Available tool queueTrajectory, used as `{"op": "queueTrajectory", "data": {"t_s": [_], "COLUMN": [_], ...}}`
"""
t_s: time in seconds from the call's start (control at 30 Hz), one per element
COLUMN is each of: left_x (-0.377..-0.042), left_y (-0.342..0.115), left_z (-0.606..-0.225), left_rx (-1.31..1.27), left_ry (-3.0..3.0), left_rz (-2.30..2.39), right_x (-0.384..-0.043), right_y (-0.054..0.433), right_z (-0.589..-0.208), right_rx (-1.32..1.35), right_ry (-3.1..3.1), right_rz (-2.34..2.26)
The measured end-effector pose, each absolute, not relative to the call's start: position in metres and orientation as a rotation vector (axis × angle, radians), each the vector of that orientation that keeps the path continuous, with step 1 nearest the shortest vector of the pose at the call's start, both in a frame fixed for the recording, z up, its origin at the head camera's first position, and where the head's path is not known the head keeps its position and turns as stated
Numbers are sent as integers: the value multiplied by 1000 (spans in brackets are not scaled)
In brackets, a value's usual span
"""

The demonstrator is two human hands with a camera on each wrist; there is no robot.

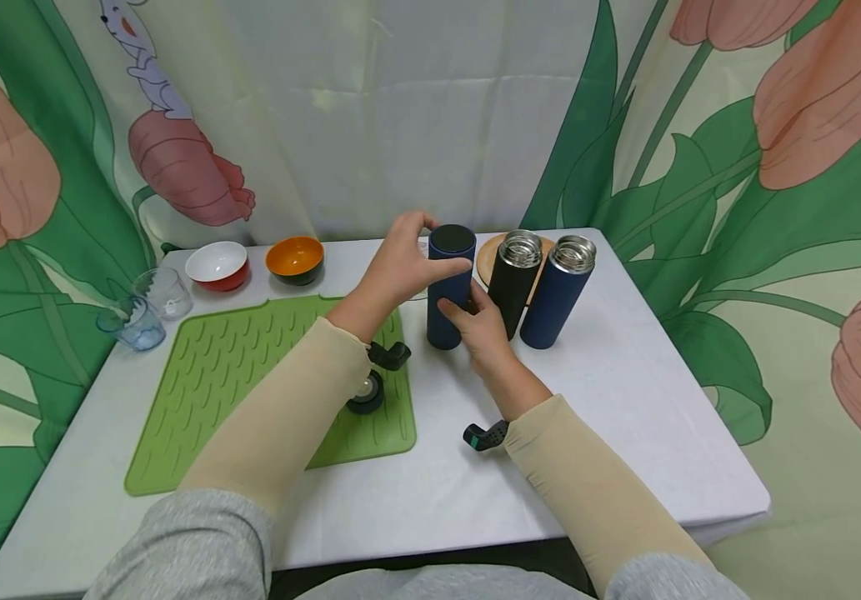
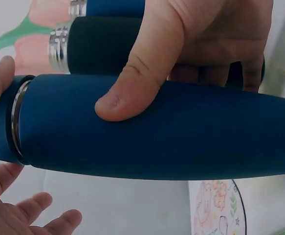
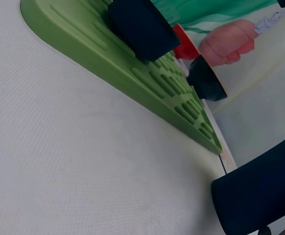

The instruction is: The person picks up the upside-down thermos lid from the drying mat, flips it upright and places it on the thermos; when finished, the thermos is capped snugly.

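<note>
A navy thermos bottle [image 1: 442, 323] stands upright on the white table. My left hand [image 1: 403, 265] grips its lid [image 1: 453, 239] from the left, thumb across the front. In the left wrist view a narrow silver ring shows between this lid and the bottle body [image 2: 191, 142]. Lower down, my right hand [image 1: 486, 332] holds the body, its thumb [image 2: 127, 98] along the near side and the other fingers mostly hidden behind. Just to the right, a black bottle [image 1: 513, 287] and another navy bottle [image 1: 558, 300] stand lidless, their steel threaded necks showing.
A green ridged mat [image 1: 212, 367] covers the left part of the table, with dark lids [image 1: 366, 393] on it, partly behind my left arm. Beyond lie a red-and-white bowl [image 1: 217, 268], an orange bowl [image 1: 295, 262], a clear glass [image 1: 165, 293] and a blue glass [image 1: 137, 327]. A round wooden board [image 1: 487, 258] sits behind the bottles.
</note>
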State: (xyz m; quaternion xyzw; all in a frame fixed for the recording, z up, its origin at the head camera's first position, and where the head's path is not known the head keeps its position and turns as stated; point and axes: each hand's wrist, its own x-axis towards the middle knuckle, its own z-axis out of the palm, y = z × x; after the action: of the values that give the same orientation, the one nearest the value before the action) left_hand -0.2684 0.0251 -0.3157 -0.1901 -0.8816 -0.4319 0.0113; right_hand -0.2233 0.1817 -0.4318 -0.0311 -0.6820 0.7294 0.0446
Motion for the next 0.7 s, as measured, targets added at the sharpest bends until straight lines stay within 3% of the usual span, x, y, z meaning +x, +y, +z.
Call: {"op": "queueTrajectory", "data": {"t_s": [0.7], "left_x": [-273], "left_y": [17], "left_z": [-313], "left_rx": [-725], "left_ry": [-2791], "left_rz": [-1478], "right_x": [-222], "right_y": [181], "right_z": [-430], "right_rx": [-107], "right_ry": [-2093], "right_rz": [2239]}}
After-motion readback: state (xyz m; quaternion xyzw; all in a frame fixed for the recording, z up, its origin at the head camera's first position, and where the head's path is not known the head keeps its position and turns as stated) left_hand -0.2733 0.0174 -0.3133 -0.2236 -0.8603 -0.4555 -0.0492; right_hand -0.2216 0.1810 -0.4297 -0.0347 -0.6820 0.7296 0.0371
